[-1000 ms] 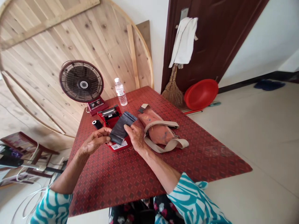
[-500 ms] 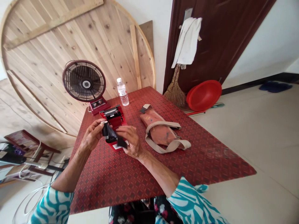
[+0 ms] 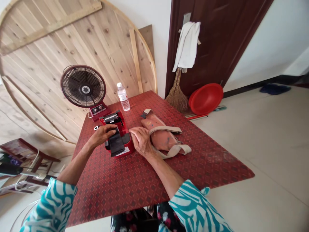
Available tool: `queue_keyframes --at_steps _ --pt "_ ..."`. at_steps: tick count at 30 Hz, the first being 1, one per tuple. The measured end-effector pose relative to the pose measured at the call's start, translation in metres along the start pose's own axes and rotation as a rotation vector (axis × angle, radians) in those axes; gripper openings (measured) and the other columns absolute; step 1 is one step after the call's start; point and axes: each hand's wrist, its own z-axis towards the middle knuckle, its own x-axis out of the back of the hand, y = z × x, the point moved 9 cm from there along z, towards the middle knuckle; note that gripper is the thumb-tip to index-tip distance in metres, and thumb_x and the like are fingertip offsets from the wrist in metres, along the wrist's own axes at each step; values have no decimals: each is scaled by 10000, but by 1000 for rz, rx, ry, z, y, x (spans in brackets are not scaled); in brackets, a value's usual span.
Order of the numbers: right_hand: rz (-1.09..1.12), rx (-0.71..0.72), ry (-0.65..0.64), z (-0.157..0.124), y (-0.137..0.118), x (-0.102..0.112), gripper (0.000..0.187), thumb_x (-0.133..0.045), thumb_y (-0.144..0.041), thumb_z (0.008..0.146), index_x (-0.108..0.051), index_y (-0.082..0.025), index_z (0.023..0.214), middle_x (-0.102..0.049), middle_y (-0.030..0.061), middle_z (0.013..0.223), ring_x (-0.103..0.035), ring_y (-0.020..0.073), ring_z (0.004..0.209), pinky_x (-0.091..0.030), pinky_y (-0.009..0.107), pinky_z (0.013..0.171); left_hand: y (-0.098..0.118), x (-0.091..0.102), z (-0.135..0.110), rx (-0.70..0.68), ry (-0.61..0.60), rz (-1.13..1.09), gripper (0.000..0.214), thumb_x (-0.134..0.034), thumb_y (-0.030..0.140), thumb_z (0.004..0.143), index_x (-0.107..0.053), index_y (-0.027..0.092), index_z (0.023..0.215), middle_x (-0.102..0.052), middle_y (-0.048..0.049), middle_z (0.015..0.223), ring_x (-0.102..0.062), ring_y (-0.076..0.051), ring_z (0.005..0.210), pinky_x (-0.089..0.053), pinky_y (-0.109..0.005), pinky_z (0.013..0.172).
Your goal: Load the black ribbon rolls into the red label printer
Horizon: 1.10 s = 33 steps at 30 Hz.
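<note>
Whether anything is gripped by the half-curled left hand [image 3: 103, 134] or right hand [image 3: 142, 140] cannot be told; the black film [image 3: 117, 145] could be creased by uneven pulling.

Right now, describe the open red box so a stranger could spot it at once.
On the table, find the fan. The box stands just nearer, partly under the left hand. Unlike the bag beside it, it is hard-sided, with a white label and a black strip draped over its near end.
</note>
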Motion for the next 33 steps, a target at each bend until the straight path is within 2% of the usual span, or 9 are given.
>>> queue_keyframes --at_steps 5,8,11,15,19,22,26,30,33 --pt "-11 -11 -42 -6 7 -13 248 -412 -174 935 -635 -199 1040 -691 60 985 -584 201 957 -359 373 894 -9 -22 15 -39 -153 76 270 -656 297 695 -712 202 942 -721 -45 927 -639 -203 863 -495 -305 788" --pt "-14 -40 -42 -6 14 -15 242 -422 -177 925 -641 -200 1026 -691 63 988 -585 206 959 -356 374 895 -21 -28 24 -28 -205 127 254 -661 265 653 -716 208 894 -725 -42 928 -646 -205 877 -492 -312 815" --pt "-16 -60 -55 -6 21 -17 252 -424 -165 910 -644 -201 1028 -687 67 993 -583 207 962 -357 373 893 -30 -31 35 2 -263 157 206 -677 238 589 -718 212 790 -732 -31 832 -657 -206 807 -501 -299 771" --pt "-21 -75 -59 -8 26 -19 253 -424 -157 907 -643 -199 1028 -687 64 981 -585 205 953 -360 366 884 -29 -30 47 -19 -274 282 162 -692 197 541 -709 230 699 -716 -8 709 -644 -193 683 -480 -249 641" --pt "-22 -80 -59 -9 28 -20 250 -423 -158 914 -642 -191 1031 -691 68 973 -590 207 943 -365 365 874 -28 -32 48 -46 -289 342 160 -698 205 557 -717 236 713 -725 -3 730 -656 -197 696 -477 -246 650" --pt "-22 -83 -87 -9 28 -23 256 -420 -159 918 -645 -193 1036 -694 70 965 -594 205 934 -372 362 868 -27 -30 43 -67 -248 302 147 -679 250 612 -735 234 747 -741 -17 786 -677 -219 765 -490 -267 702" --pt "-16 -75 -82 -10 28 -24 256 -417 -167 920 -647 -195 1030 -696 71 974 -602 205 927 -380 363 863 -20 -15 27 -104 -85 252 207 -662 320 685 -753 238 852 -750 -25 883 -674 -229 839 -490 -294 781" --pt "-11 -75 -68 -12 31 -24 249 -421 -167 916 -649 -197 1012 -700 71 966 -608 212 915 -386 370 861 -16 -6 -2 -86 -39 158 297 -592 426 801 -733 230 973 -745 -35 931 -669 -222 870 -493 -295 803" --pt "1 -63 -68 -13 31 -25 247 -424 -158 908 -647 -193 1009 -701 72 962 -613 216 910 -393 374 859 -13 -5 -30 -109 -14 83 379 -510 453 876 -673 224 1130 -710 -62 1092 -645 -237 1005 -478 -316 876"
